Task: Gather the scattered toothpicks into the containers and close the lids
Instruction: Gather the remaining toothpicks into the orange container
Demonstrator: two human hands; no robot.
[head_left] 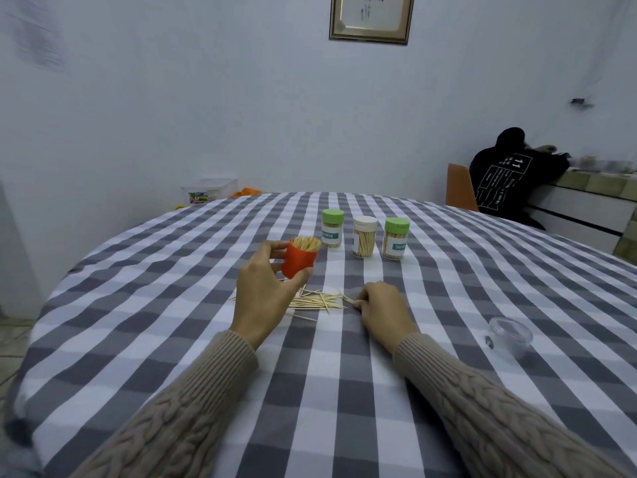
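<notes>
My left hand grips an open red container packed with toothpicks, tilted slightly to the right just above the cloth. A loose pile of toothpicks lies on the cloth between my hands. My right hand rests at the pile's right end, its fingertips pinched on a few toothpicks. A clear lid lies on the cloth to the right. Behind stand three closed containers: a green-lidded one, a white-lidded one and another green-lidded one.
The round table carries a grey and white checked cloth. Beyond its far edge a plastic box sits by the wall. A person in a black top sits on an orange chair at the back right, by a counter.
</notes>
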